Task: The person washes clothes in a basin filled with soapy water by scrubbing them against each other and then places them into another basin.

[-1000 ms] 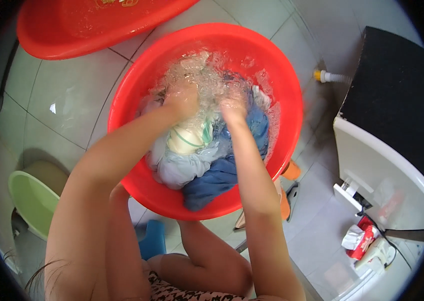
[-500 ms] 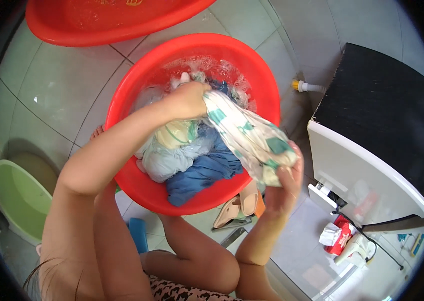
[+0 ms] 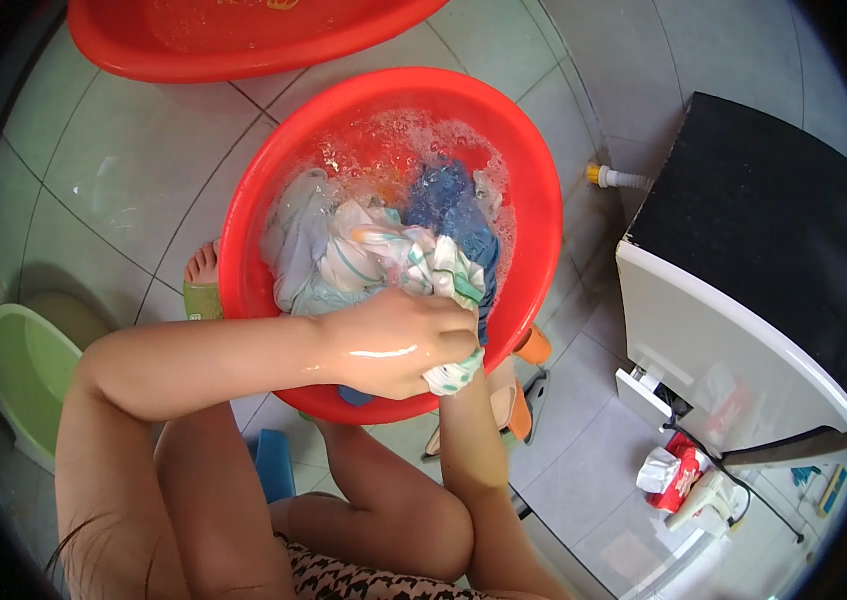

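Observation:
My left hand (image 3: pixel 398 340) is closed on a wet white cloth garment with green patches (image 3: pixel 455 375), at the near side of a red basin (image 3: pixel 241 220). My right forearm (image 3: pixel 471 430) rises from below to the same garment, which covers the wrist. My right hand's fingers are hidden behind the cloth and my left hand. The garment's upper part (image 3: pixel 458 270) runs down onto the wet laundry. In sudsy water lie a blue garment (image 3: pixel 453 205), a pale grey-white garment (image 3: pixel 298 240) and a white striped one (image 3: pixel 348 255).
A second red basin (image 3: pixel 243 68) stands at the far left. At the left is a green basin (image 3: pixel 18 345). A black-topped white appliance (image 3: pixel 743 250) fills the right, beside a red tissue pack (image 3: pixel 678 470). Beige shoes (image 3: pixel 505 405) and a blue object (image 3: pixel 271 465) are near my legs.
The garment, stretched between both hands above the basin, is now bunched at the near rim. My left hand came nearer and right; my right hand moved left, behind it.

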`<move>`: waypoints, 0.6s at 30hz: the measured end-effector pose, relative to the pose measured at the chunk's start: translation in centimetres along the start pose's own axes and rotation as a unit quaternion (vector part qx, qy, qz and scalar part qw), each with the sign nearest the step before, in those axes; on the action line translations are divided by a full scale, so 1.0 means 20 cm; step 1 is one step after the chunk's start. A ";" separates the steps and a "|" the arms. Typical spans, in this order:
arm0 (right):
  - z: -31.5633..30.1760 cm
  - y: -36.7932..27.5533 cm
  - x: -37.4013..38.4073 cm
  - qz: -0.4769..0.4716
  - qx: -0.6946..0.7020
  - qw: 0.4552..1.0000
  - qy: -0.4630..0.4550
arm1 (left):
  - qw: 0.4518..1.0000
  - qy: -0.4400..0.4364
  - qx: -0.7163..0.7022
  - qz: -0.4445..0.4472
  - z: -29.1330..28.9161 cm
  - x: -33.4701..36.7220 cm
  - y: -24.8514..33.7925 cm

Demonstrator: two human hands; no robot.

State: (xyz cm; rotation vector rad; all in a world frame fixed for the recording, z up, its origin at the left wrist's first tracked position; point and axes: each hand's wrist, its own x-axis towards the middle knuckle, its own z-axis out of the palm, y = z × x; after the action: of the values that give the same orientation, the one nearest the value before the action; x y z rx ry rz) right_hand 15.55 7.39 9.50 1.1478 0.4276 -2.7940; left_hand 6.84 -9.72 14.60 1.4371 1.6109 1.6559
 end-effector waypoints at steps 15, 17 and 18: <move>0.40 0.02 -0.26 -0.298 -0.433 0.847 0.077 | 0.632 0.186 -0.630 -0.411 -0.03 0.03 -0.14; 0.38 0.03 -0.22 -0.262 -0.355 0.894 0.084 | 0.636 0.206 -0.612 -0.423 -0.05 0.01 -0.14; 0.36 0.03 -0.20 -0.234 -0.307 0.919 0.077 | 0.654 0.191 -0.587 -0.438 -0.05 -0.01 -0.17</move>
State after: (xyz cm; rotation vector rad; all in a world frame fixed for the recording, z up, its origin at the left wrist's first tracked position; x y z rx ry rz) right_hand 13.62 4.67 17.05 1.2138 1.6453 -2.5614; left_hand 4.97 -9.57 11.70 -0.3541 0.6874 1.7130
